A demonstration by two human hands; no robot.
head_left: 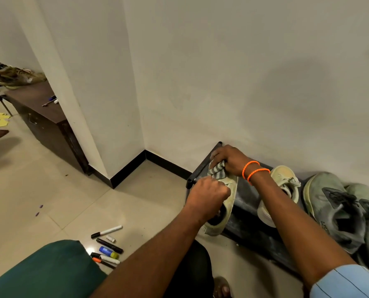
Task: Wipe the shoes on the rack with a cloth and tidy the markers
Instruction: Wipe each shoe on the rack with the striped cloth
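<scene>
A low black shoe rack (244, 201) stands against the wall at the right. My left hand (209, 192) grips the side of a pale cream shoe (226, 211) at the rack's left end. My right hand (231, 161), with orange bands on the wrist, holds a grey striped cloth (218, 172) pressed on that shoe's toe. A second cream shoe (284, 188) lies to the right, partly behind my forearm. Two grey-green sneakers (334, 209) fill the rack's right end. Several markers (108, 247) lie scattered on the tiled floor at lower left.
A dark wooden cabinet (48, 123) stands at the left behind a wall corner, with pens on top and shoes (17, 76) beyond it. My green-clad knee (43, 272) fills the lower left. Yellow paper (1, 120) lies on the floor at far left.
</scene>
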